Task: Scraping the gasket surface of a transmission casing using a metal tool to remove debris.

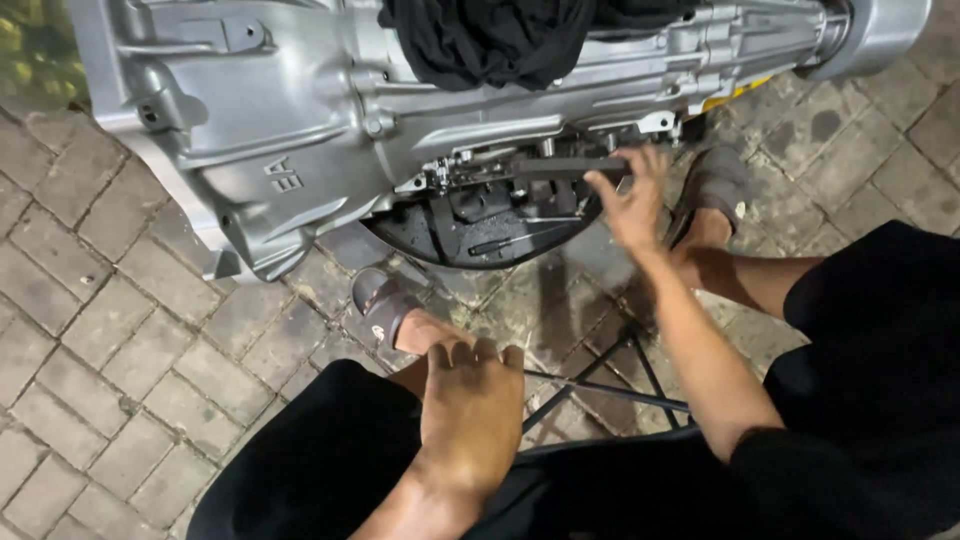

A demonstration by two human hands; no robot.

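Dark bar: one long black tool (560, 168), lying level across the open underside of the gearbox, just below its lower edge.
Right hand: one, the right hand (632, 205), at the bar's right end; fingertips pinched on that end, thumb underneath, wrist bent back toward the knee.
Bar against grip: the tool runs leftward out of the fingers, nearly all its length free, its far end near a cluster of small bright fittings.
Gearbox: one big silver cast housing (290, 120), on its side on the paving, dark inner parts showing in the opening.
Cloth: one black rag (500, 40), draped over the top of the housing.
Left hand: one, the left hand (470, 410), well apart from the bar, lying flat on the person's left knee, fingers spread and loose, holding nothing.
Sandals: two, a grey sandal (382, 305) on the left foot and another sandal (715, 185) just right of the working hand.
Stool legs: thin black metal rods (610, 385), crossing between the knees.
Ground: grey brick paving (90, 330), oil-stained under the opening.
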